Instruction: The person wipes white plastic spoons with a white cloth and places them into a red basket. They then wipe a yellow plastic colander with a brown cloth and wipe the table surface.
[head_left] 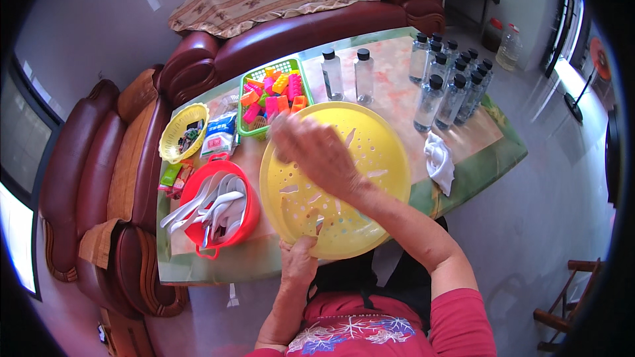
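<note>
I'm reading the clock off the centre of the round yellow tray point(350, 225), perforated, which sits mid-view with its 6 o'clock edge overhanging the near side of the table point(463, 190). Left hand point(300, 259) is at its 7 o'clock rim, pinched closed on it, thumb on the upper face, rest of the fingers mostly out of my sight. Right hand point(311, 151) reaches in from 4 o'clock, over the tray's 10-11 o'clock part; it's blurred, so I can't tell how far the fingers are open or whether they hold anything. Around it I see: green basket point(246, 125) of coloured blocks at 11, two clear bottles point(364, 82) with black caps at 12, a bottle cluster point(430, 102) between 1 and 2, crumpled white cloth point(439, 162) at 3. Red basket point(252, 215) with white spoons point(228, 201) is between 8 and 9, near the tray; yellow basket point(167, 148) with small dark items between 9 and 10, white-and-blue packet point(219, 133) just beside it at 10. Dark red sofa point(297, 26) beyond the table at 12
</note>
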Available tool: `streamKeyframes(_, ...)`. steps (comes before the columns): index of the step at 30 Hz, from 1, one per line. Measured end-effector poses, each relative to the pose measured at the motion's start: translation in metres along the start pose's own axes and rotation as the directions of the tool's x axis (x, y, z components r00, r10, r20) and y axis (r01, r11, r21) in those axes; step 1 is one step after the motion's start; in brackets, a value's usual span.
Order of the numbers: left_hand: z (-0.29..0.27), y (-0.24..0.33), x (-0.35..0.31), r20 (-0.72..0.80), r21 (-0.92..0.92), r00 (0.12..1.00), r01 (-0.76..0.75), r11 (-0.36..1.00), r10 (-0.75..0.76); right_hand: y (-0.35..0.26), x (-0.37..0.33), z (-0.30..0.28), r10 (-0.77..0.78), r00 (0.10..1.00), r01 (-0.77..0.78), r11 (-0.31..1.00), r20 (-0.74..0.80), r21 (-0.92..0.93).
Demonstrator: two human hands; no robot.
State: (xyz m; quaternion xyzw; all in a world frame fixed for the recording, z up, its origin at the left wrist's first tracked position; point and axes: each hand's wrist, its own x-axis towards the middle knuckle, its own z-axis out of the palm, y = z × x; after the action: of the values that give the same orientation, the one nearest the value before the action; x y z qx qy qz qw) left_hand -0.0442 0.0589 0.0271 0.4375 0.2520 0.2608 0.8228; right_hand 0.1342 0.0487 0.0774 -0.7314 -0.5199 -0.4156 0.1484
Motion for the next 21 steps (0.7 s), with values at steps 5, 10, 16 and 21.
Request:
streamKeyframes(5,0.003,-0.005,0.001,-0.101,-0.007,0.983,-0.156,0.988,0.154,0.05,-0.024,0.015,0.254,0.967,-0.255,0.938,-0.039,-0.236)
streamKeyframes(10,0.003,-0.005,0.009,-0.124,-0.016,0.971,-0.209,0.978,0.205,0.036,-0.09,-0.001,0.239,0.953,-0.175,0.936,0.186,-0.307)
streamKeyframes(16,0.002,-0.017,0.013,-0.081,-0.055,0.982,-0.178,0.983,0.173,0.021,-0.101,-0.019,0.375,0.875,-0.397,0.918,0.308,0.009)
streamKeyframes(21,-0.004,-0.021,0.01,0.071,0.217,0.991,-0.127,0.968,0.114,0.011,-0.045,0.013,0.481,0.875,-0.479,0.842,0.055,0.248)
